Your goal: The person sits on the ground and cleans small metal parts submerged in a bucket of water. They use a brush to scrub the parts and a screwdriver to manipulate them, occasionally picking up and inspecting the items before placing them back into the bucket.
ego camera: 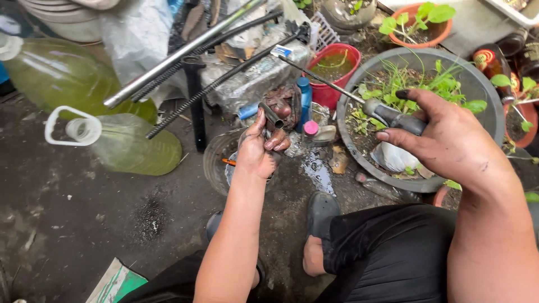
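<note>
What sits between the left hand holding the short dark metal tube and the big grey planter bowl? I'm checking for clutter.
In the head view, a blue bottle and a pink-capped container stand between the left hand with its short dark metal tube and the grey planter bowl.

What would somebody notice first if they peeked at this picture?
Probably the two grimy hands in the middle: the left hand pinches a short metal tube, and the right hand grips a long screwdriver pointing up to the left. Next, the big plastic jugs of yellowish liquid lying on the dark ground at left, and the grey basin of green seedlings at right.
</note>
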